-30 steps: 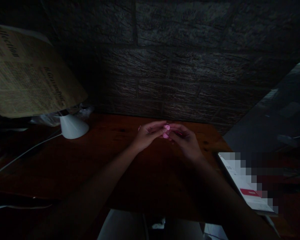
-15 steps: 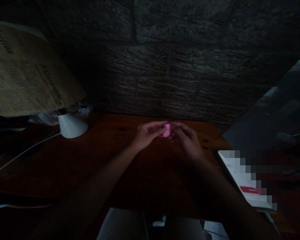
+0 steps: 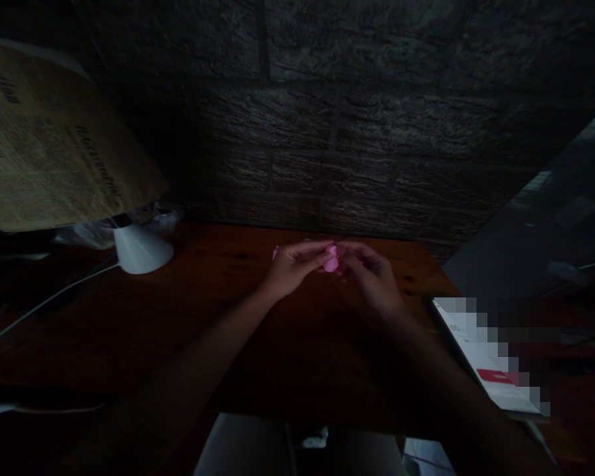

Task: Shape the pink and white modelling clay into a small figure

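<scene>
Between my two hands, above the back part of the wooden table, is a small pink lump (image 3: 332,259) with a rounded, two-part outline. Its exact kind is too small and dim to make out. My left hand (image 3: 297,263) grips it between thumb and fingers from the left. The fingertips of my right hand (image 3: 369,270) are pinched together against its right side. Another bit of pink (image 3: 276,252) shows at the outer edge of my left hand, mostly hidden behind it.
At the left a lamp with a newsprint shade (image 3: 54,145) stands on a white cone base (image 3: 141,251), its white cord running left. A dark textured wall (image 3: 297,119) rises behind the wooden table (image 3: 218,264). On the right lies a partly pixelated white printed item (image 3: 476,350).
My right fingers have shifted slightly at the side of the pink lump, and the lump looks turned a little. Both hands stay in nearly the same place.
</scene>
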